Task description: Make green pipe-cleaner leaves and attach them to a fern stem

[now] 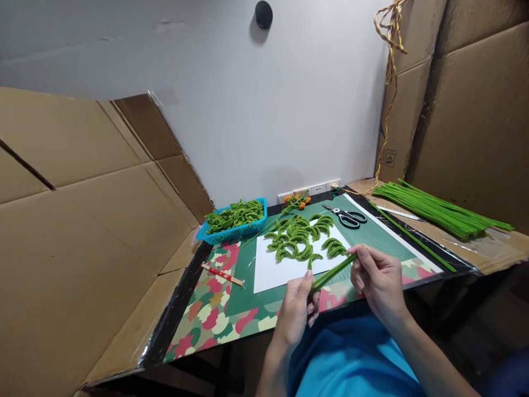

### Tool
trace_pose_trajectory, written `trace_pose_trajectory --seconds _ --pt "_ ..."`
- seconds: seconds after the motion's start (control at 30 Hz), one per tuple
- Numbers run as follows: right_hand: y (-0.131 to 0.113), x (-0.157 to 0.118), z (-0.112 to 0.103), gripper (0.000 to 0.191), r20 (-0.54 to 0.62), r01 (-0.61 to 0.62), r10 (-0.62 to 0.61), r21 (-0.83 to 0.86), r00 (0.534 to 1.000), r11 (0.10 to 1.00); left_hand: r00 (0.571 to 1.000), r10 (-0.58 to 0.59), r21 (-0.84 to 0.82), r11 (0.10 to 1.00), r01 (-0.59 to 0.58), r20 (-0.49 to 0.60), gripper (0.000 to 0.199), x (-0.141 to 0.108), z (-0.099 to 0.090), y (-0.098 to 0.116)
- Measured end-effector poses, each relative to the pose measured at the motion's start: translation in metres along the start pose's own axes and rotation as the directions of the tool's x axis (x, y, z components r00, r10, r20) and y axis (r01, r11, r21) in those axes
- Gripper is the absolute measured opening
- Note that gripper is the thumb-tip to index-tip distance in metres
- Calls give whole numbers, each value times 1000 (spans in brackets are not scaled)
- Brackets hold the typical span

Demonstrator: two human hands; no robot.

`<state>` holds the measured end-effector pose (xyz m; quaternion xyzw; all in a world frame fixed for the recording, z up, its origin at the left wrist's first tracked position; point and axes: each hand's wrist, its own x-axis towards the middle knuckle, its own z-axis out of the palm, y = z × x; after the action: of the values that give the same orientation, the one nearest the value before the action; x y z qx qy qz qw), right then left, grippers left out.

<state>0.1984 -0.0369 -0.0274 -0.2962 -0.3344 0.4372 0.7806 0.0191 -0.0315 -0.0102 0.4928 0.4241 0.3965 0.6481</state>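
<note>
Between my hands, above the front edge of the table, stretches a bundle of green fuzzy stems (334,273). My left hand (298,303) pinches its left end, and a short curled tip stands up beside the thumb. At the right end, the thumb and fingers of my right hand (377,275) are closed on the same stems. Just beyond them, many curved green fuzzy pieces (295,237) lie on a white sheet (268,275). A smaller group of curved pieces (334,248) rests near my right hand.
A blue basket (231,235) heaped with green pieces stands at the back left. Black-handled scissors (349,216), an orange-tipped sprig (297,202) and a red-wrapped stick packet (223,274) lie on the mat. Long green stems (438,209) are piled right. Cardboard walls (82,220) flank the table.
</note>
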Motion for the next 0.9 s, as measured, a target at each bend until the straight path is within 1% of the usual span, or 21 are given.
trace_pose_trajectory --seconds 0.13,0.33,0.47,0.53,0.67,0.77,0.9 --pt "3 1 2 32 -26 -26 27 21 999 999 999 43 -51 998 -43 2 66 2 0 -2" --pt "4 3 5 36 -68 -39 40 25 997 999 998 54 -20 998 -54 19 66 3 -1 -6" --pt "7 2 5 35 -125 32 -32 3 992 999 996 67 0 998 -67 62 66 3 2 -4" --pt "10 1 4 33 -138 62 -63 -9 988 998 997 60 11 998 -61 55 68 3 4 -2" --pt "14 0 0 30 -112 110 -117 -67 987 992 999 49 4 999 -49 -5 70 3 6 -1" --pt "15 -1 -2 29 -88 129 -138 -108 986 986 999 48 13 999 -48 6 69 2 6 -1" --pt "14 0 -1 29 -103 129 -138 -88 985 988 998 59 39 997 -61 31 66 1 5 -4"
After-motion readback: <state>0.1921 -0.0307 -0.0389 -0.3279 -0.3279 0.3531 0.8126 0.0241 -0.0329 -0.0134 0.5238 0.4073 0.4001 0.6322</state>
